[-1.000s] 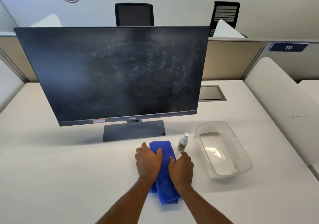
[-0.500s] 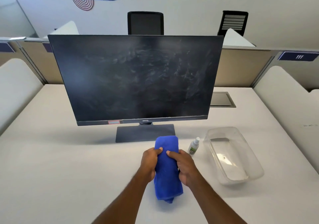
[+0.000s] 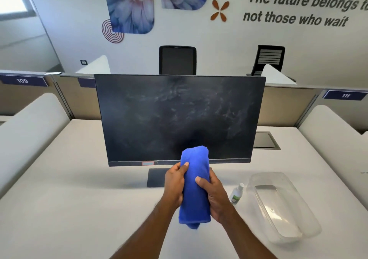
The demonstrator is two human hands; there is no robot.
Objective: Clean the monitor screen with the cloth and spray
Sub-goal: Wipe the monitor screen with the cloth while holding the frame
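Observation:
A folded blue cloth [image 3: 196, 187] is held up off the desk in front of the monitor's lower edge. My left hand [image 3: 174, 183] grips its left side with the thumb on top. My right hand [image 3: 215, 197] grips its right side, thumb across the front. The dark monitor screen [image 3: 179, 117] stands upright on its stand and shows pale smears, mostly on its right half. A small white spray bottle [image 3: 237, 194] with a green label stands on the desk just right of my right hand.
A clear plastic tub [image 3: 294, 226] sits on the white desk [image 3: 79, 199] at the right, next to the spray bottle. A cable hatch [image 3: 265, 140] lies behind the monitor's right side. Padded dividers flank the desk; two black chairs stand beyond the partition.
Both hands went from pressing flat on the cloth to gripping it, then lifted it off the desk toward the screen's lower edge. The view has tilted upward.

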